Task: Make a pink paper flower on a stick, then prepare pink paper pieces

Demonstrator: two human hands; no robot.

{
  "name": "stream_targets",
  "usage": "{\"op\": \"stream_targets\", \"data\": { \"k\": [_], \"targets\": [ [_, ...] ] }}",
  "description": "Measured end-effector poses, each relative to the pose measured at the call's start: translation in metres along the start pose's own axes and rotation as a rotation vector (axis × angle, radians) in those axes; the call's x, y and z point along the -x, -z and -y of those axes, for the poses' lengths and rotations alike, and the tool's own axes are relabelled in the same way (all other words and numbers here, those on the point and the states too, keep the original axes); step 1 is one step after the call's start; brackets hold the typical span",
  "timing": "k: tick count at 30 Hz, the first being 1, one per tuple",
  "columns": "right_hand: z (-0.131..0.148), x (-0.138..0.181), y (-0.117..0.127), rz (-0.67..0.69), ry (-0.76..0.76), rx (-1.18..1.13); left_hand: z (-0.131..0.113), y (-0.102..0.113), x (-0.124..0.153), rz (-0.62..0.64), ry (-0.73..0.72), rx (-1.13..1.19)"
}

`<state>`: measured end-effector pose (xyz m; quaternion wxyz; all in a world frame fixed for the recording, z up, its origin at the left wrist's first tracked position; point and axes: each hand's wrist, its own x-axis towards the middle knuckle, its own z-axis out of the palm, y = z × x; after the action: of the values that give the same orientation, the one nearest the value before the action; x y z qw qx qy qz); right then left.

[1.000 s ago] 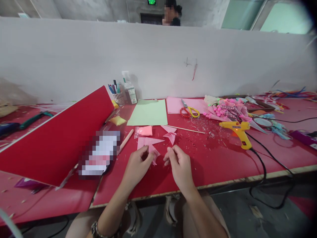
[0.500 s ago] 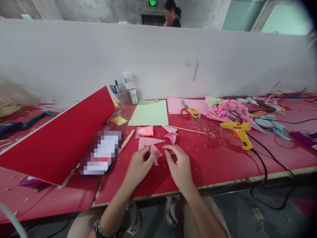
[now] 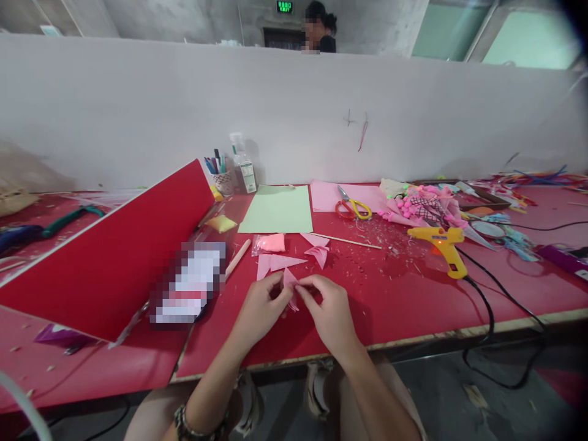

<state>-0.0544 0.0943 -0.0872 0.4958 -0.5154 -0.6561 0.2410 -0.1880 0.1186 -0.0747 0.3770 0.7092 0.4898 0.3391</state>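
Note:
Between my two hands is a small folded piece of pink paper [image 3: 289, 279], its pointed tip up and layered edges hanging below. My left hand [image 3: 263, 304] pinches it from the left side. From the right, my right hand [image 3: 328, 306] has thumb and forefinger closed on its edge. Just beyond my fingers lie pink paper triangles [image 3: 280, 262] on the red table. A second folded pink paper piece [image 3: 316, 251] rests a little farther right. Behind these is a clear packet of coral-pink clay-like material [image 3: 271, 243].
A yellow glue gun [image 3: 441, 245] with a black cord stands at right. Scissors [image 3: 353, 208] lie on pink sheets near a green sheet [image 3: 278, 209]. At left, a phone [image 3: 190, 285] leans by a red board [image 3: 119, 245]. A person [image 3: 320, 27] is beyond the partition.
My right hand has moved left to the folded pink paper and now grips it with my left hand. The paper has turned so its tip points up.

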Motion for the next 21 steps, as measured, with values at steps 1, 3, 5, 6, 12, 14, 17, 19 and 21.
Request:
{"op": "stream_targets", "data": {
  "k": [1,3,5,6,12,14,17,19,21],
  "targets": [
    [-0.0006,0.0003,-0.0003,-0.003,0.016,0.033,0.0005,-0.0001,0.0000,-0.008,-0.001,-0.012],
    [-0.0016,0.0009,-0.0011,-0.002,0.043,0.096,0.0016,-0.0003,-0.0001,-0.023,-0.004,-0.022],
    [-0.0022,0.0013,-0.0018,0.001,0.057,0.133,0.0020,-0.0002,0.0000,-0.033,-0.003,-0.013],
    [-0.0024,0.0014,-0.0021,0.001,0.061,0.135,0.0018,0.0000,0.0002,-0.032,0.002,-0.004],
    [-0.0012,-0.0006,-0.0004,-0.015,0.036,-0.002,-0.0003,0.0007,0.0004,-0.017,0.030,0.051],
    [-0.0002,-0.0017,0.0012,-0.028,0.009,-0.050,-0.0006,0.0007,-0.0002,-0.027,0.027,0.037],
    [0.0008,-0.0029,0.0037,-0.044,-0.033,-0.108,-0.0007,0.0010,-0.0009,-0.041,0.008,0.010],
    [0.0009,-0.0032,0.0046,-0.049,-0.042,-0.121,-0.0003,0.0012,-0.0008,-0.047,0.006,-0.005],
    [0.0006,-0.0032,0.0048,-0.055,-0.042,-0.117,0.0005,0.0012,-0.0005,-0.047,0.017,-0.021]
  ]
}}
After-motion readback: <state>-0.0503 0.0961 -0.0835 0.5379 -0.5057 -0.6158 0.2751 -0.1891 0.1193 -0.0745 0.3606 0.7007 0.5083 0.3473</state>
